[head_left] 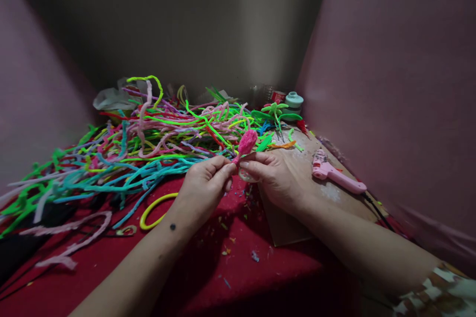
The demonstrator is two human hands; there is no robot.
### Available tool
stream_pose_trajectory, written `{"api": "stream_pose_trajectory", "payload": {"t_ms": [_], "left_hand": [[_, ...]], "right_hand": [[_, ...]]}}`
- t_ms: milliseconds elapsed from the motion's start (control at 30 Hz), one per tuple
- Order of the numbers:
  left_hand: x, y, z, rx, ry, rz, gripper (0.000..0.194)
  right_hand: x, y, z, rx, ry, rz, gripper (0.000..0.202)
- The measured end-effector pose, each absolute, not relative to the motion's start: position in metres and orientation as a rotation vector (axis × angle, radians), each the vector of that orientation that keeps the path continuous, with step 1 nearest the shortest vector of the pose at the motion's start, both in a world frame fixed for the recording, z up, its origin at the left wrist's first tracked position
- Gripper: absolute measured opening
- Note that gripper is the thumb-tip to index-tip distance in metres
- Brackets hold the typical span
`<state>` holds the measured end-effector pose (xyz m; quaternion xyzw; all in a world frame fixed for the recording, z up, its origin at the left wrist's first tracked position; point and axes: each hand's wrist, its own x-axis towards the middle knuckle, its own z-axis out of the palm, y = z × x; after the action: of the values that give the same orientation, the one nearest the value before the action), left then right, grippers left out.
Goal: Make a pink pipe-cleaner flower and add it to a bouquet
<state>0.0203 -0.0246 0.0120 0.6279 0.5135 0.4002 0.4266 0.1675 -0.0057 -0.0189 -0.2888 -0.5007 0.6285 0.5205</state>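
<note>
A fuzzy pink bud (pixel 248 142) made of pipe cleaner stands upright, tilted a little to the right, over the red cloth. My left hand (pixel 208 182) pinches its narrow lower end between thumb and index finger. On the other side, my right hand (pixel 273 177) is closed with its fingertips at the base of the same bud. A small clear, roundish item (pixel 247 176) shows under the right fingertips; I cannot make out what it is.
Many coloured pipe cleaners (pixel 148 133) are heaped behind and to the left. A pink glue gun (pixel 338 174) lies on a brown board (pixel 297 168) at right. A yellow ring (pixel 150 215), green pipe-cleaner flower (pixel 275 110) and pale teal jar (pixel 293 100) are around. Scraps dot the red cloth (pixel 238 267).
</note>
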Motion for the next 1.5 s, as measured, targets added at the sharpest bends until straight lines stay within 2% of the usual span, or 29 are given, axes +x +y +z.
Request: {"api": "stream_pose_trajectory", "payload": {"t_ms": [267,533,933,1067,1233,1367,1500], "left_hand": [[0.019,-0.026,0.009,1.099,0.992,0.9,0.023],[0.014,-0.019,0.0,0.923,0.693,0.751,0.019],[0.013,-0.018,0.007,0.918,0.715,0.677,0.017],[0.017,-0.022,0.007,1.268,1.037,0.769,0.029],[0.023,-0.026,-0.009,2.344,1.684,1.033,0.03],[0.021,-0.026,-0.021,2.929,1.759,0.9,0.017],[0.017,-0.023,-0.022,3.045,1.692,0.916,0.016]], "right_hand": [[0.165,-0.002,-0.024,-0.611,-1.094,1.589,0.008],[0.164,-0.003,-0.018,-0.6,-0.994,1.724,0.008],[0.165,-0.003,-0.016,-0.576,-0.922,1.838,0.013],[0.164,0.0,-0.022,-0.579,-0.903,1.766,0.011],[0.161,-0.001,-0.025,-0.65,-0.856,1.632,0.015],[0.16,-0.004,-0.025,-0.662,-0.89,1.632,0.014],[0.16,-0.006,-0.026,-0.701,-0.971,1.607,0.017]]}}
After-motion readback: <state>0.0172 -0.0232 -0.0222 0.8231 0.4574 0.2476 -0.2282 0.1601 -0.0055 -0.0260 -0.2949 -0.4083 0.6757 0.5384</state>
